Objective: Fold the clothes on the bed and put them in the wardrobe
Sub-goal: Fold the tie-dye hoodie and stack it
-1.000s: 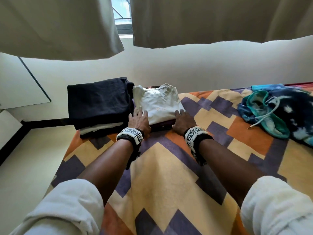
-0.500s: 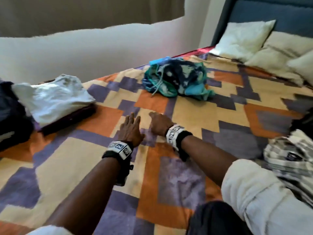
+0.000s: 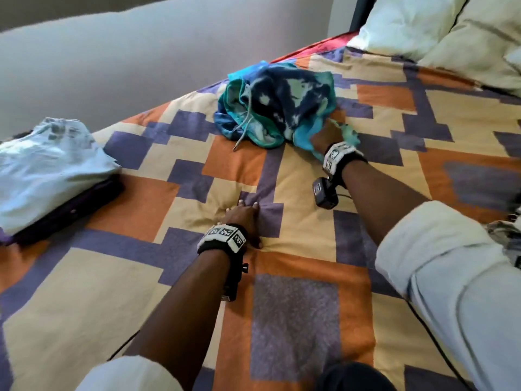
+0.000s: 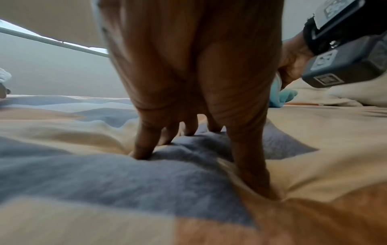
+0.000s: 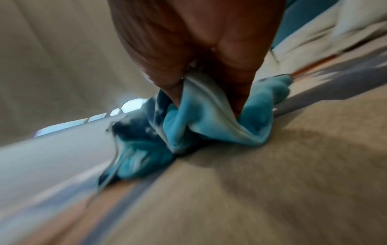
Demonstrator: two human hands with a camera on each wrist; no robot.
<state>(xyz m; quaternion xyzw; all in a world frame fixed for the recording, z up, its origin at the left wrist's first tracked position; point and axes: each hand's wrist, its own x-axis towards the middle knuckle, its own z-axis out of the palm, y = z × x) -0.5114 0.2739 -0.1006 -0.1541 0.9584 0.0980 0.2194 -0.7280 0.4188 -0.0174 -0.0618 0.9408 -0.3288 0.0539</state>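
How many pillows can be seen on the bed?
2: one white pillow at the head of the bed, one cream pillow overlapping it on the right. More may be out of frame.

Both arms reach forward, sleeves rolled to the elbow and a marked band on each wrist. The left hand is planted on the bed, fingers straight and spread, their tips and the thumb pressing into the cover. The right arm stretches farther out; the right hand pinches a fold of the shorts between thumb and curled fingers.
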